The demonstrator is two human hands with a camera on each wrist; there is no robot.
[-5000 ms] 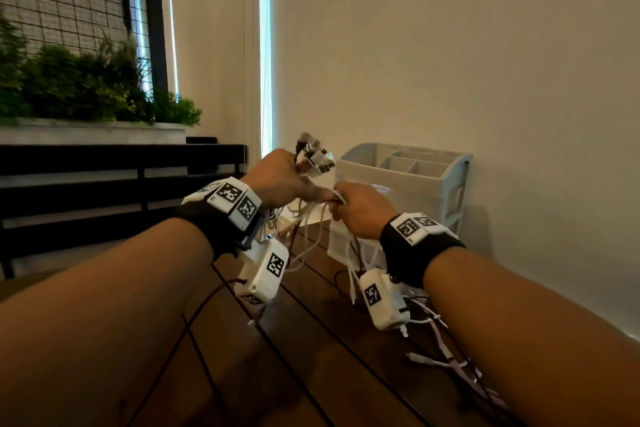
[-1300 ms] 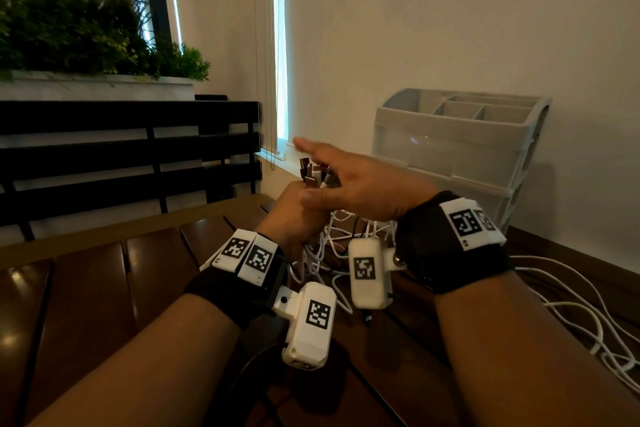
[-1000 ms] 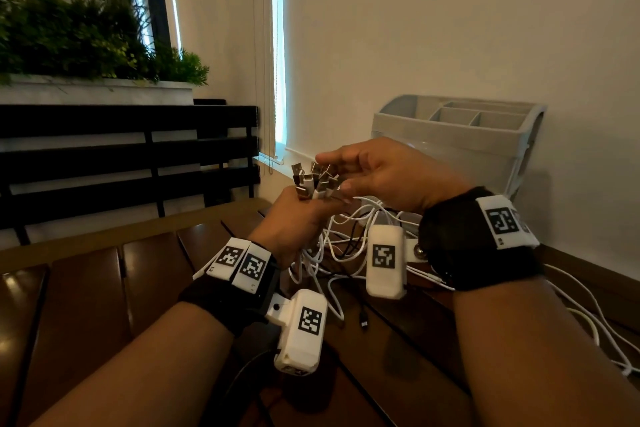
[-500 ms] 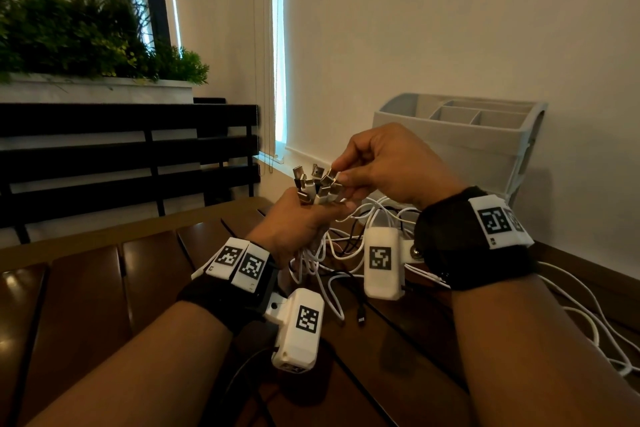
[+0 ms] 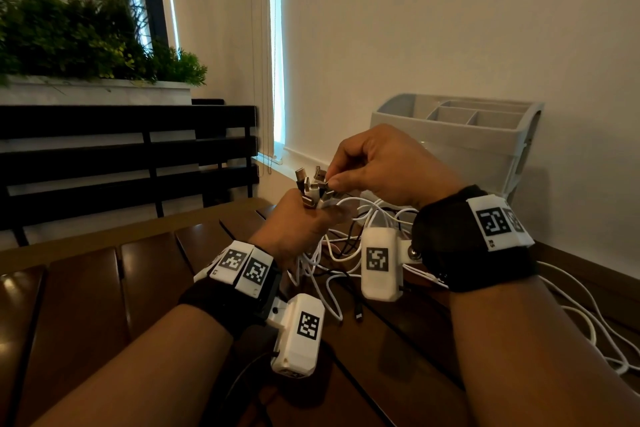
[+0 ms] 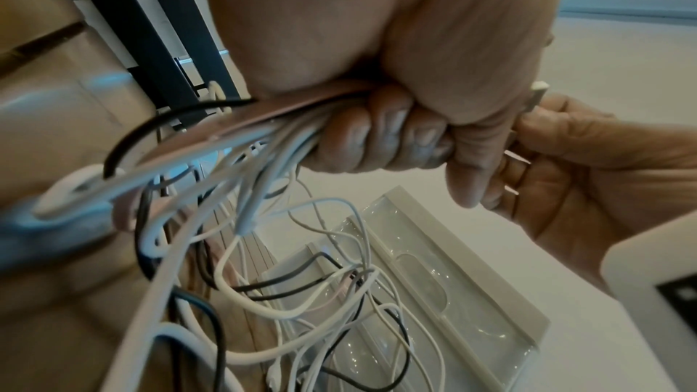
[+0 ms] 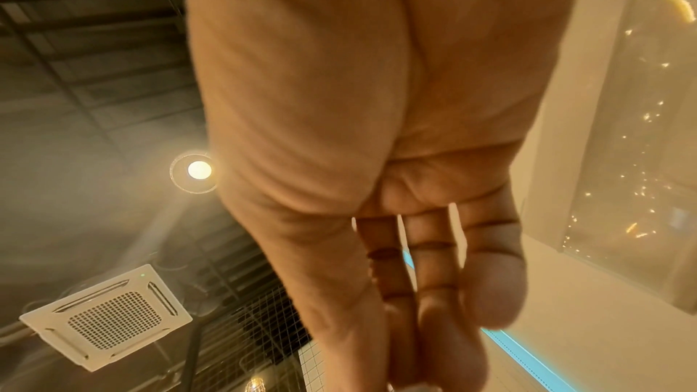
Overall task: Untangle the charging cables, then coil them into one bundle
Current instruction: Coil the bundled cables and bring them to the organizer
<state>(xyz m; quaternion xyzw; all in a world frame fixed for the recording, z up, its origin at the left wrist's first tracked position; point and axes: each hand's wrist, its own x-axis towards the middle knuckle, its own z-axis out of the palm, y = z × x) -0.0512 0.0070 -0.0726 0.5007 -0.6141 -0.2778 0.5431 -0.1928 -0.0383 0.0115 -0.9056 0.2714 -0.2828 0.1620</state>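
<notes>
My left hand (image 5: 298, 222) is clenched round a bunch of charging cables (image 6: 264, 142), with their metal plug ends (image 5: 313, 188) sticking up out of the fist. White and black cables (image 5: 337, 253) hang from it in loose loops down to the wooden table (image 5: 104, 288). My right hand (image 5: 374, 163) reaches over from the right and pinches one plug end between thumb and forefinger. In the left wrist view the curled left fingers (image 6: 381, 142) clamp the cables and the right hand (image 6: 565, 160) meets the plug tips. The right wrist view shows only the right hand's palm and fingers (image 7: 433, 279).
A grey desk organiser with compartments (image 5: 460, 135) stands against the wall just behind the hands. More white cable (image 5: 588, 322) trails over the table at the right. A black slatted bench back (image 5: 121, 156) and a planter with greenery (image 5: 86, 45) are at the left.
The right hand went from spread open above the left fist to closing down on the plug ends and pinching one. The left hand kept hold of the bunch.
</notes>
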